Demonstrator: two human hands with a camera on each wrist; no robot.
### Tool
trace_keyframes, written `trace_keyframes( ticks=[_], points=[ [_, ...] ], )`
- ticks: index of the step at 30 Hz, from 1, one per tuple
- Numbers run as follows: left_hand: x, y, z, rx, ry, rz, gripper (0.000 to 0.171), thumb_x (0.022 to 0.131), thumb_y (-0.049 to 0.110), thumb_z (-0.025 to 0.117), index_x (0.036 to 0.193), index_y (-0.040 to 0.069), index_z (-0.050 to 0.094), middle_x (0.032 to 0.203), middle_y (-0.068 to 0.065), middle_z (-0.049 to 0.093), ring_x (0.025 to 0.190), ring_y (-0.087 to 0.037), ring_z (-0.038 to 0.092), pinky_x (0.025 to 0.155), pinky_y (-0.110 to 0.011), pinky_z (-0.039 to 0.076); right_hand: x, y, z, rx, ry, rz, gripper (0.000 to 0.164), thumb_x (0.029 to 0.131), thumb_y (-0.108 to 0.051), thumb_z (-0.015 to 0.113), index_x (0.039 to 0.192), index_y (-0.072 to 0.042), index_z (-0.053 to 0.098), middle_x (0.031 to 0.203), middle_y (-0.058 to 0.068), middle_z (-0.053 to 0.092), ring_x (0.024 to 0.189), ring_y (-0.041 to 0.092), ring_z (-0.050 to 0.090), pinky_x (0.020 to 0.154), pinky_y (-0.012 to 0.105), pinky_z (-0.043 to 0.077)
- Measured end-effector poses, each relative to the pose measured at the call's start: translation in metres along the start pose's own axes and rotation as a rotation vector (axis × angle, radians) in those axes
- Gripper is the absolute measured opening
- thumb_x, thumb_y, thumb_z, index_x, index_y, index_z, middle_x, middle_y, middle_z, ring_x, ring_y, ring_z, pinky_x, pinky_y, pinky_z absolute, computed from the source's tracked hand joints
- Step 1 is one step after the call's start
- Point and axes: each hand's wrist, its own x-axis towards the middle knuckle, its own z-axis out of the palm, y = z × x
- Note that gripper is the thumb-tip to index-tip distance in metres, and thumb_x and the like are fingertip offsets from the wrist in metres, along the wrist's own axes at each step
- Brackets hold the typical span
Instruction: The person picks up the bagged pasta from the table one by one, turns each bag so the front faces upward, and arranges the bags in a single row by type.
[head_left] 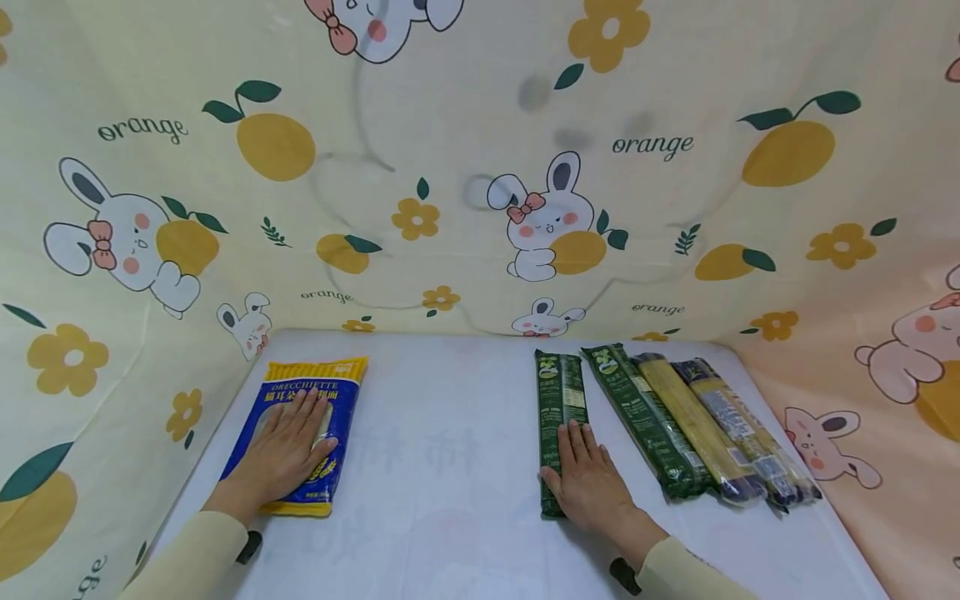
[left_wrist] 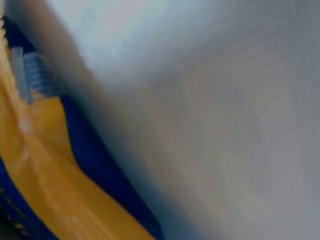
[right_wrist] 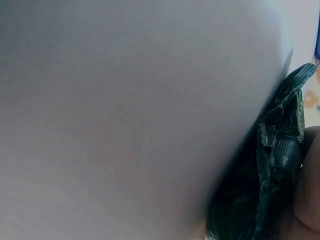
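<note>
Head view: left hand (head_left: 281, 450) lies flat, fingers straight and close together, thumb angled out, on a blue-and-yellow orecchiette bag (head_left: 339, 421) at the left of the white desk (head_left: 450, 450). Right hand (head_left: 594, 487) likewise flat, fingers straight, on the near half of a long green packet (head_left: 551, 400) right of centre. Farther right, slanted side by side: a second green packet (head_left: 647, 423), a yellowish packet (head_left: 697, 421) and a yellowish packet with dark ends (head_left: 748, 429). Left wrist view: bag's yellow crimped end beside blurred desk; finger state cannot be told here. Right wrist view: green packet's crumpled end, part of the right hand beside it.
</note>
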Motion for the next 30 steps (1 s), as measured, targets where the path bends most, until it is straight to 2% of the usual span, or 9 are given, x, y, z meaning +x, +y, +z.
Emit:
trace_keyframes(
  ticks=[9, 16, 23, 26, 30],
  points=[
    [-0.002, 0.001, 0.0, 0.003, 0.018, 0.001, 0.086, 0.11, 0.061, 0.036, 0.168, 0.003, 0.013, 0.176, -0.022, 0.007, 0.163, -0.043, 0.004, 0.129, -0.061, -0.001, -0.018, -0.042, 0.009, -0.014, 0.007, -0.087, 0.076, 0.111, -0.049, 0.047, 0.164, 0.002, 0.027, 0.173, 0.025, 0.022, 0.16, 0.047, 0.018, 0.124, 0.065, 0.025],
    [-0.003, 0.002, 0.002, 0.015, 0.046, 0.008, 0.086, 0.109, 0.061, 0.038, 0.168, 0.003, 0.015, 0.176, -0.022, 0.01, 0.163, -0.043, 0.006, 0.129, -0.061, 0.0, -0.025, -0.07, 0.015, -0.045, -0.006, -0.174, 0.078, 0.11, -0.053, 0.046, 0.164, 0.001, 0.031, 0.172, 0.024, 0.025, 0.16, 0.045, 0.021, 0.123, 0.063, 0.029],
    [0.0, 0.006, -0.001, 0.016, 0.018, -0.004, 0.087, 0.109, 0.061, 0.038, 0.168, 0.003, 0.014, 0.176, -0.022, 0.009, 0.163, -0.043, 0.005, 0.129, -0.062, 0.0, -0.025, -0.062, 0.003, -0.039, -0.046, -0.171, 0.072, 0.111, -0.055, 0.042, 0.164, -0.008, 0.036, 0.172, 0.016, 0.03, 0.16, 0.039, 0.026, 0.122, 0.069, 0.023],
    [0.0, 0.007, -0.003, 0.015, 0.013, -0.012, 0.086, 0.109, 0.06, 0.04, 0.168, 0.002, 0.016, 0.176, -0.023, 0.01, 0.162, -0.044, 0.006, 0.129, -0.062, 0.002, -0.027, -0.055, 0.004, -0.104, -0.02, -0.177, 0.069, 0.11, -0.056, 0.042, 0.164, -0.013, 0.038, 0.172, 0.011, 0.033, 0.16, 0.034, 0.029, 0.122, 0.07, 0.023],
    [-0.002, 0.007, -0.003, 0.016, 0.017, -0.017, 0.086, 0.109, 0.06, 0.04, 0.168, 0.003, 0.016, 0.176, -0.022, 0.01, 0.162, -0.044, 0.007, 0.129, -0.063, 0.002, -0.03, -0.053, 0.012, -0.179, 0.033, -0.188, 0.07, 0.11, -0.057, 0.042, 0.164, -0.014, 0.038, 0.172, 0.01, 0.033, 0.159, 0.033, 0.031, 0.122, 0.068, 0.025]
  ],
)
